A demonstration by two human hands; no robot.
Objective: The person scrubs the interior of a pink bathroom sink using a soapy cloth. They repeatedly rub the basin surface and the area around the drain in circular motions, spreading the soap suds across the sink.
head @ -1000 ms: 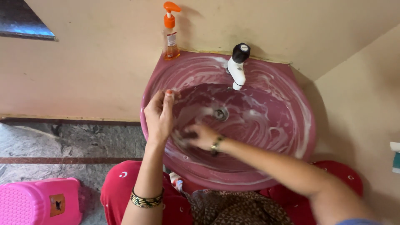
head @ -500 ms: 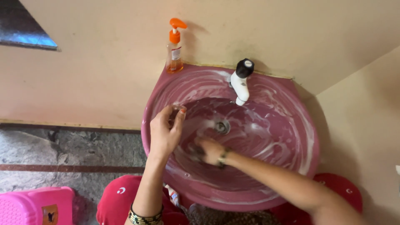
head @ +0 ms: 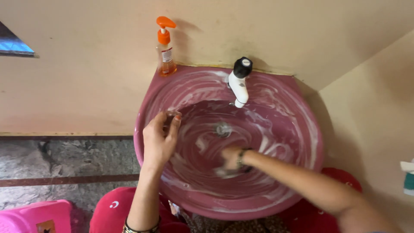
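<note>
My right hand (head: 230, 159) presses low inside the soapy, round maroon plastic wash basin (head: 302, 129), fingers curled on something I cannot make out through blur. My left hand (head: 158, 139) rests on the basin's left rim, fingers loosely bent, holding nothing. A white tap with black knob (head: 239, 82) stands behind, an orange pump soap bottle (head: 165, 49) beside it.
</note>
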